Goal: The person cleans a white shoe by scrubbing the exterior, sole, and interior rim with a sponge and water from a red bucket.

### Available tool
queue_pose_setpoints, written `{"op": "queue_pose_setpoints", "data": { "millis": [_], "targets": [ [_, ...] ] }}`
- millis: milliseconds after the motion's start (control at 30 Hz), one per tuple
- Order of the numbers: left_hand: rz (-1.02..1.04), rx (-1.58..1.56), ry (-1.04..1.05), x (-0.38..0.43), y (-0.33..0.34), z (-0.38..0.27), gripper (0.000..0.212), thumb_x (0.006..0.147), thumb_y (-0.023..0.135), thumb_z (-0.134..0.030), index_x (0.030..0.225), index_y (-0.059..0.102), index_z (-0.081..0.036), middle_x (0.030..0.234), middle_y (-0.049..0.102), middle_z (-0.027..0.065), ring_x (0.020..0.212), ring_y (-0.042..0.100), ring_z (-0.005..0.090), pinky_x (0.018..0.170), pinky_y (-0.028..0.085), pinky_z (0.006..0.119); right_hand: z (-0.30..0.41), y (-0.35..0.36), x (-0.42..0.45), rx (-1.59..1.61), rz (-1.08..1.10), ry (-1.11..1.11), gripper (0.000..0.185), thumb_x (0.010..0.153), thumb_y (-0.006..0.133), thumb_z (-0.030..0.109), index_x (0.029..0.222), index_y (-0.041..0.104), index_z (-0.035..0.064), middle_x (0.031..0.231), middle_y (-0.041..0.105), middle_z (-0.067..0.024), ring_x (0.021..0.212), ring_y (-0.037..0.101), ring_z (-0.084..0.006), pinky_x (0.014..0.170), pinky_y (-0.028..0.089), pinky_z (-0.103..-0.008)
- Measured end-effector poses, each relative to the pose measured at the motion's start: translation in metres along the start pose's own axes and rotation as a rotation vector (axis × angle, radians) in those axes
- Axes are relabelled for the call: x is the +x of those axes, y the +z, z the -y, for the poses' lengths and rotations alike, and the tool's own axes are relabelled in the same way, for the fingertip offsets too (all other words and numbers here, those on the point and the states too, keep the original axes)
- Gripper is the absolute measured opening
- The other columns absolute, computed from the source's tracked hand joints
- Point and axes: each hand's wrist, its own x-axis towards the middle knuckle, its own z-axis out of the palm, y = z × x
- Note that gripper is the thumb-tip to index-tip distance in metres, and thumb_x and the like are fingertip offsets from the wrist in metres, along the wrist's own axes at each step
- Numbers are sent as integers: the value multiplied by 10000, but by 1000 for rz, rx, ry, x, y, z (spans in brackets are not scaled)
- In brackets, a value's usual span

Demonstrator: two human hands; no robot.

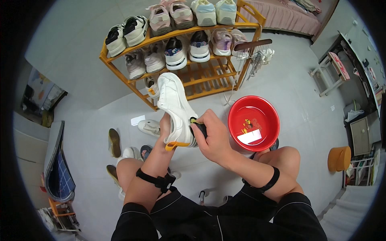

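A white sneaker [175,99] with an orange heel tab [177,145] is held up before me, toe pointing away. My left hand [165,125] supports it from its left and underneath; the shoe hides most of the fingers. In my right hand [213,135] is a small black tool [200,129] with a yellow-green part, pressed to the right side of the shoe near the sole. Its working end is hidden, so I cannot tell its exact kind. To the right of that hand stands a red plastic basin [232,120] with what looks like water inside.
A wooden shoe rack [208,79] holding several pairs of sneakers stands ahead. A brown-handled hanger [252,44] with clips hangs at its right end. On the floor at left lie another white shoe [149,127] and an insole [114,142]. A stool [331,70] stands far right.
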Motion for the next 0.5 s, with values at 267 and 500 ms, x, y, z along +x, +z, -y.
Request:
{"op": "queue_pose_setpoints", "data": {
  "millis": [267,500],
  "targets": [
    [-14,179,-31,-11,5,3,305,783,333,-206,963,431,20,867,510,120,760,515,191,671,420,282,-8,-2,11,197,-28,204,105,675,486,44,685,398,-12,626,411,-147,558,410,-296,505,346,-315],
    [225,-238,2,4,-11,2,279,789,353,-250,951,426,-35,799,512,94,721,523,210,636,437,308,-3,6,-4,14,-27,-141,106,662,495,21,708,404,-7,643,381,-132,579,379,-271,509,309,-308]
  ]
}}
